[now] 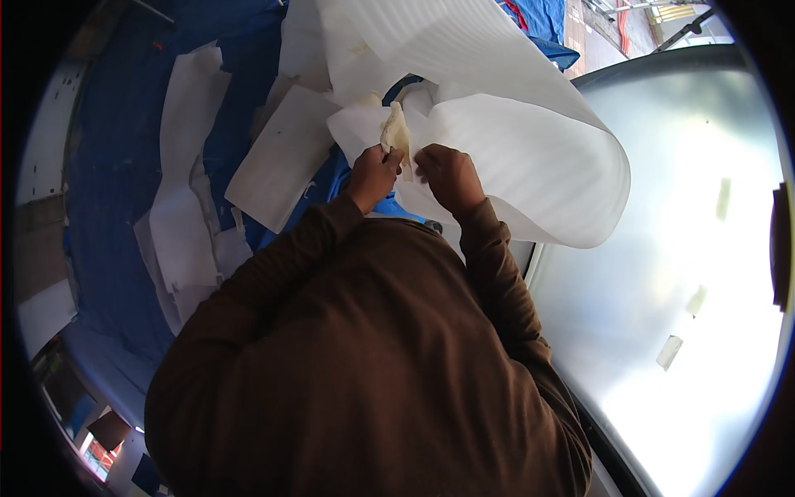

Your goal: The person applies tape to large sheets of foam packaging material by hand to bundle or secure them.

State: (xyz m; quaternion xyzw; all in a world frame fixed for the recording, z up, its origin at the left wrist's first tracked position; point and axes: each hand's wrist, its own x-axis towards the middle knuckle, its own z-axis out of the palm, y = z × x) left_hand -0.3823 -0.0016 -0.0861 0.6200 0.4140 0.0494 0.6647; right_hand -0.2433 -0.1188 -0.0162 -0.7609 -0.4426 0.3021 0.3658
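Note:
In the upper middle of the head view, my left hand (377, 176) is closed, thumb and fingers pinching a crumpled cream strip (396, 126) that sticks up above the knuckles. A little to its right, my right hand (450, 176) is curled with the fingers pressed together, its fingertips turned toward the strip's lower end. What it holds, if anything, is hidden by the fingers. Around and beyond both hands spreads a large white foam sheet (530, 157), its right side curled over in a wide loop.
On the left, white torn pieces (186, 166) lie over a blue tarp (108, 224). Another pale flat piece (281, 157) rests nearer the hands. A big shiny panel (629, 315) with several tape bits fills the right side. Metal ladder-like parts (654, 8) show at top right.

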